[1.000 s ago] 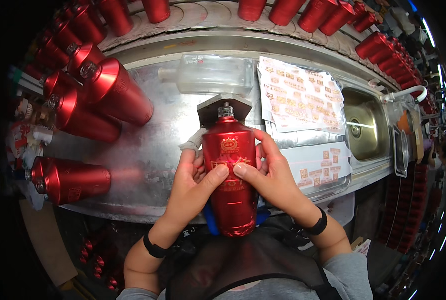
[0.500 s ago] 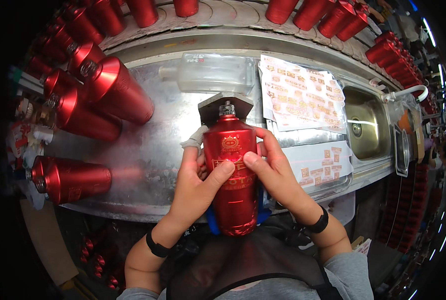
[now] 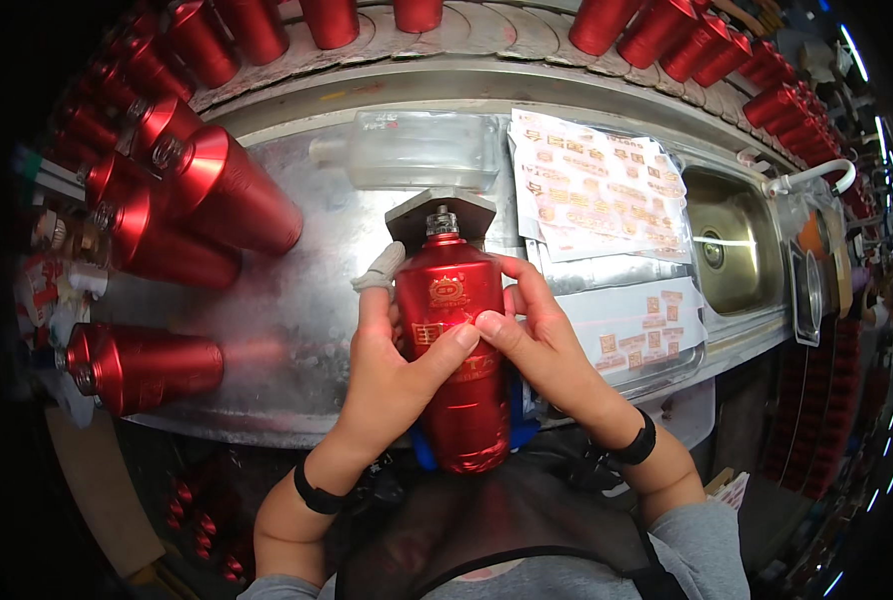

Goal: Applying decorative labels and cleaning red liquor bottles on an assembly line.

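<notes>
A red metallic bottle (image 3: 475, 425) with gold print lies tilted in front of me, its clear glass neck pointing away. That neck meets a grey metal holder (image 3: 429, 210) on the bench. My left hand (image 3: 392, 365) grips the bottle's left side, and a whitish finger cover (image 3: 380, 268) sits on its index finger. From the right side my right hand (image 3: 547, 345) clasps the same bottle. Both thumbs press on the gold print, their tips close together. The fingers beneath the bottle are partly hidden.
Several red bottles (image 3: 232, 195) stand at the left of the metal bench. A clear glass bottle (image 3: 422, 150) lies behind the holder. Printed decal sheets (image 3: 602, 185) and a sink (image 3: 732, 245) are on the right. Along the back, a conveyor (image 3: 507, 40) carries more red bottles.
The red bottles on the back conveyor have moved to the right. Both hands stay on the held bottle, with the thumbs slightly shifted over its print.
</notes>
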Motion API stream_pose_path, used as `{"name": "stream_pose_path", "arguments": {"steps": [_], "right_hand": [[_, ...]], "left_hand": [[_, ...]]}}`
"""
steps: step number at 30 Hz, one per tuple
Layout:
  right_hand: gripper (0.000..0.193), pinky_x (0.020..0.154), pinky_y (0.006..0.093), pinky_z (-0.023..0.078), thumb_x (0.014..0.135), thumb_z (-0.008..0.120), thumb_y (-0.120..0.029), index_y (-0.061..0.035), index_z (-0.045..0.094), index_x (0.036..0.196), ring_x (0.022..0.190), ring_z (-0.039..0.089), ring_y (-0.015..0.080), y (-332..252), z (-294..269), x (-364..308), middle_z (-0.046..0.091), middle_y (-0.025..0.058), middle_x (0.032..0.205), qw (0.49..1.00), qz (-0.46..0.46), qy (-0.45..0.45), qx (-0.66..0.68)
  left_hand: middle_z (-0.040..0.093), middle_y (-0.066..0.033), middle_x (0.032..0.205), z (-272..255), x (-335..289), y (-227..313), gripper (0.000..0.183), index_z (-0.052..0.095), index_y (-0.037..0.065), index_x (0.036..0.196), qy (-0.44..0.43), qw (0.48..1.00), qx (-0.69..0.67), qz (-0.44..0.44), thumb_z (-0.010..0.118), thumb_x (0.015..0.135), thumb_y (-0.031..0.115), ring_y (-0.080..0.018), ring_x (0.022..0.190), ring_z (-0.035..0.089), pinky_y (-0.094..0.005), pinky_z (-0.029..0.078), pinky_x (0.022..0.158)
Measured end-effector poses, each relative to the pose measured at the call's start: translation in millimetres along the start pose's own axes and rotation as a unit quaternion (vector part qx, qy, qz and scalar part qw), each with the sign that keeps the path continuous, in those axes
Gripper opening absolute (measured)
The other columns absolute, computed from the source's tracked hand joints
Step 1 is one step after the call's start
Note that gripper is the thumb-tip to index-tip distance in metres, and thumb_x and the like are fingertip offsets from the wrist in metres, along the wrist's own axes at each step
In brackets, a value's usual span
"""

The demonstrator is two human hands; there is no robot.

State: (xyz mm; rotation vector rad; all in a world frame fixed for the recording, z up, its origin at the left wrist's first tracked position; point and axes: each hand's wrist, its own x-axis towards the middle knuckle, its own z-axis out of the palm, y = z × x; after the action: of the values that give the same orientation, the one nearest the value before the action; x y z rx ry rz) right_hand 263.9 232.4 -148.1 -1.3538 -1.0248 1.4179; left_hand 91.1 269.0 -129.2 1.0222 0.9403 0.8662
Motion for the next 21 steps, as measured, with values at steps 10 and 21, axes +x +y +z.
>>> {"name": "stream_pose_path", "arguments": {"steps": [10, 21], "right_hand": [[0.053, 0.057, 0.0185, 0.029, 0.102, 0.053, -0.029, -0.0086, 0.034, 0.147, 0.064, 0.039, 0.0015, -8, -14, -1, 0.047, -0.0064, 0.079, 0.986, 0.067, -0.074, 0.135], [0.066, 0.063, 0.0169, 0.035, 0.094, 0.068, -0.02, -0.0049, 0.033, 0.148, 0.07, 0.04, 0.0015, -1, -6, -2, 0.042, -0.0059, 0.08, 0.996, 0.016, -0.031, 0.084]], "left_hand": [[0.059, -0.0178, 0.124, 0, 4, 3, 0.082, 0.02, -0.002, 0.149, 0.008, 1.0, -0.002, -0.022, 0.073, 0.088, 0.015, -0.0193, 0.109, 0.062, -0.0333, 0.052, 0.091], [0.058, -0.0163, 0.124, 5, 5, 3, 0.077, 0.025, -0.002, 0.146, 0.005, 1.0, 0.013, -0.015, 0.073, 0.087, 0.013, -0.0186, 0.108, 0.062, -0.0322, 0.053, 0.09]]}}
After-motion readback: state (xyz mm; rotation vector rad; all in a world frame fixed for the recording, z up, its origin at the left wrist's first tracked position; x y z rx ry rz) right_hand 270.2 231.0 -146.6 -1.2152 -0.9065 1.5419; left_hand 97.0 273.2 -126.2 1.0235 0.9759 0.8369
